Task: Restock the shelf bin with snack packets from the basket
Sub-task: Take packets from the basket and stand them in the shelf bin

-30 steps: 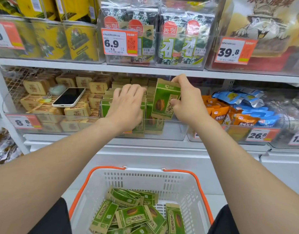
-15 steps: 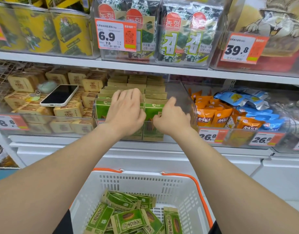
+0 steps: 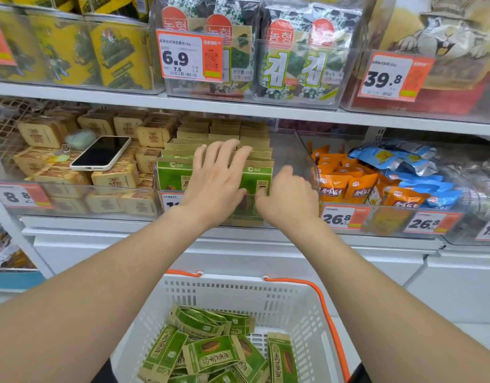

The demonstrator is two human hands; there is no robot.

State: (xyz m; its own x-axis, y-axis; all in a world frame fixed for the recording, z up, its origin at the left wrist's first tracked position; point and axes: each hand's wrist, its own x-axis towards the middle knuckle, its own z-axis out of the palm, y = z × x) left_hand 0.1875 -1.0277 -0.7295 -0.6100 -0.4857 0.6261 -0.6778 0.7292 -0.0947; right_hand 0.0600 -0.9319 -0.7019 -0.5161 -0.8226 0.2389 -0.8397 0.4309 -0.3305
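A clear shelf bin (image 3: 292, 150) on the middle shelf holds rows of upright green snack packets (image 3: 173, 176). My left hand (image 3: 216, 181) lies flat on the packet tops, fingers straight and spread. My right hand (image 3: 289, 199) is at the bin's front right corner, its fingers curled on the right edge of the front green packet (image 3: 261, 176). Below my arms stands the white basket (image 3: 238, 283) with orange handles. Several more green packets (image 3: 213, 352) lie loose in it.
A phone (image 3: 100, 153) lies on tan packets in the left bin. Orange packets (image 3: 348, 186) and blue packets (image 3: 404, 161) fill the bins to the right. Seaweed packs (image 3: 299, 64) sit on the shelf above. Price tags (image 3: 340, 218) line the shelf front.
My right hand has carried a green packet down into the front of the bin and now stays low at its right edge. My left hand has stayed on the packet tops.
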